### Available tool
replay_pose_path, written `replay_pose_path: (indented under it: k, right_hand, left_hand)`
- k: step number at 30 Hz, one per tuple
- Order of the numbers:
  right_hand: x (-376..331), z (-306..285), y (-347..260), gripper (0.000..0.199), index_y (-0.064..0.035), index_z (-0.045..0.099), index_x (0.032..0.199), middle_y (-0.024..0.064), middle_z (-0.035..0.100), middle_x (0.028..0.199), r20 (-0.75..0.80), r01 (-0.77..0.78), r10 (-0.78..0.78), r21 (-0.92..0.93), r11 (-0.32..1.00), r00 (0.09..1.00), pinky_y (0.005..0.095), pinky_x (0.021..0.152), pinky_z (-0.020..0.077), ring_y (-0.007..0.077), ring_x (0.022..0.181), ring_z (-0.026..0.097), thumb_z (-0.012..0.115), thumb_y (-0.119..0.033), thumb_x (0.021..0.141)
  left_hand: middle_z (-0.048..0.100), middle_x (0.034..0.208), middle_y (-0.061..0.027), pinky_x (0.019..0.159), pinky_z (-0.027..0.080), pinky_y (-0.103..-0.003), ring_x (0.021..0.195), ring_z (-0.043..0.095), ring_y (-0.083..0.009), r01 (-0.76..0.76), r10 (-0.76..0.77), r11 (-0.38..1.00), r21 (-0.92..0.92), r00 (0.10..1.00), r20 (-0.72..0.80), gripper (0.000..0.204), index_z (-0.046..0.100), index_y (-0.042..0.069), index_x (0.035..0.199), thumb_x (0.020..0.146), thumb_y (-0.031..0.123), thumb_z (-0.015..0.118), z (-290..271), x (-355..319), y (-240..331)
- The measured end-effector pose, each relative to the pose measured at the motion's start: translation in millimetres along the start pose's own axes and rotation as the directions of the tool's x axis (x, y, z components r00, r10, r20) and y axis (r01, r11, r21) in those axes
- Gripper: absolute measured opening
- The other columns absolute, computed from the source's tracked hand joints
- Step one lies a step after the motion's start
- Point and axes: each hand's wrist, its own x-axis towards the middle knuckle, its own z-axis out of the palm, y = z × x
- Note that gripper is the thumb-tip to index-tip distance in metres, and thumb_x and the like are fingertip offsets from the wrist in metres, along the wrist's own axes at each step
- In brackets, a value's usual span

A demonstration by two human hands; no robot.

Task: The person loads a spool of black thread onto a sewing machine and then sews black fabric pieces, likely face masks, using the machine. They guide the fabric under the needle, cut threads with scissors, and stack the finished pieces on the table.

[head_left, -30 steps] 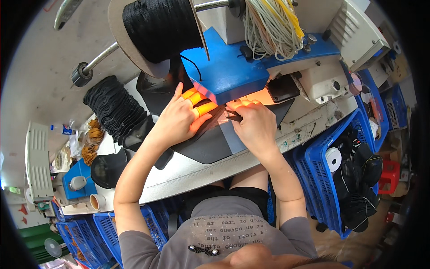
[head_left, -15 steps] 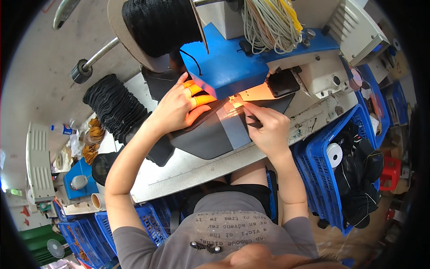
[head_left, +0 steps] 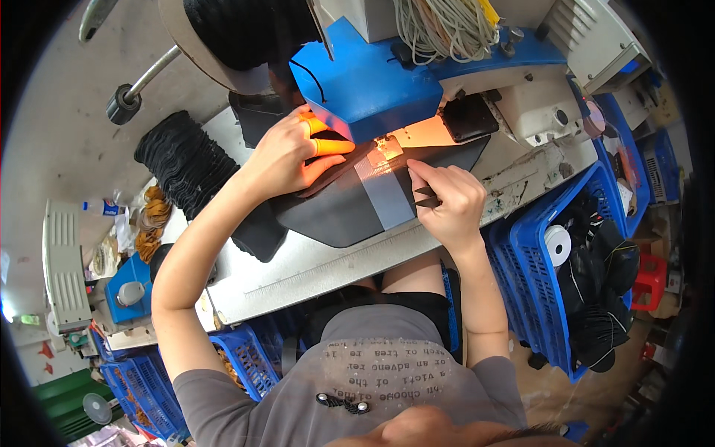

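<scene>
A dark fabric panel (head_left: 320,216) with a grey strip (head_left: 391,200) across it lies on the sewing machine's bed, under the blue machine head (head_left: 365,82). My left hand (head_left: 287,160) rests on the panel left of the lit needle area (head_left: 387,147), with fingers stretched out and orange covers on some of them. Near the strip's right edge, my right hand (head_left: 454,205) is closed on a small black two-pronged tool (head_left: 427,197), whose points stick out beside the palm. Its thumb and index fingertips are just short of the needle area. The tool's handle is hidden in the hand.
A large spool of black cord (head_left: 249,33) hangs at the upper left above a stack of black pieces (head_left: 186,160). Blue baskets (head_left: 532,290) with black items stand at the right. A ruler scale runs along the table's front edge (head_left: 335,276).
The whole view has shifted, so the machine and table appear higher. My right hand has drawn slightly away from the needle area. The left hand stays on the panel.
</scene>
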Motion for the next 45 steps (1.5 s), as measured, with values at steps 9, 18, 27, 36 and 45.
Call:
replay_pose_path:
  k: [9, 18, 27, 36, 45]
  right_hand:
    - [1, 2, 1, 0.017, -0.0059, 0.072, 0.086, 0.0058, 0.055, 0.056, -0.038, 0.022, -0.021, 0.036, 0.999, 0.999, 0.0313, 0.048, 0.0395, 0.0211, 0.046, 0.049, 0.072, 0.001, 0.071]
    - [0, 1, 0, 0.02, -0.0082, 0.071, 0.087, 0.0043, 0.059, 0.059, -0.021, -0.011, 0.012, 0.026, 1.0, 1.0, 0.0334, 0.052, 0.0438, 0.0218, 0.053, 0.056, 0.068, -0.004, 0.068]
    - [2, 1, 1, 0.014, -0.0063, 0.072, 0.084, 0.0056, 0.058, 0.057, -0.056, 0.002, 0.001, 0.054, 0.999, 0.998, 0.0309, 0.05, 0.0426, 0.021, 0.048, 0.052, 0.073, -0.001, 0.072]
    - [1, 2, 0, 0.013, -0.0068, 0.072, 0.084, 0.0054, 0.059, 0.057, -0.04, -0.011, 0.013, 0.048, 0.999, 0.999, 0.0314, 0.051, 0.0435, 0.021, 0.048, 0.053, 0.072, -0.001, 0.072]
    - [1, 1, 0, 0.012, -0.0069, 0.072, 0.083, 0.0055, 0.059, 0.057, -0.036, -0.006, 0.007, 0.04, 0.999, 0.999, 0.0319, 0.051, 0.0433, 0.0211, 0.049, 0.053, 0.072, -0.003, 0.072]
  left_hand:
    - [0.066, 0.082, -0.0108, 0.094, 0.046, -0.039, 0.084, 0.06, -0.0295, 0.007, -0.006, 0.999, 0.047, 0.999, -0.032, 0.02, 0.076, 0.012, 0.094, 0.077, 0.021, 0.074, 0, 2, 4]
    - [0.066, 0.094, -0.0108, 0.078, 0.05, -0.036, 0.09, 0.06, -0.0295, 0.313, -0.313, 0.942, 0.123, 0.949, -0.02, 0.023, 0.075, 0.012, 0.101, 0.08, 0.019, 0.074, 9, -1, 36]
    - [0.063, 0.106, -0.0146, 0.078, 0.05, -0.042, 0.089, 0.06, -0.0351, 0.421, -0.414, 0.902, 0.098, 0.907, -0.082, 0.023, 0.066, 0.005, 0.105, 0.083, 0.009, 0.065, 23, -2, 77]
    - [0.062, 0.111, -0.0221, 0.077, 0.051, -0.043, 0.083, 0.061, -0.0381, 0.287, -0.287, 0.958, 0.007, 0.957, 0.054, 0.023, 0.065, 0.001, 0.104, 0.081, 0.004, 0.065, 13, -11, 69]
    - [0.06, 0.077, -0.0191, 0.085, 0.045, -0.047, 0.079, 0.058, -0.0376, 0.063, -0.122, 0.972, 0.227, 0.959, 0.257, 0.026, 0.067, 0.0, 0.107, 0.086, 0.015, 0.063, -6, 3, 53]
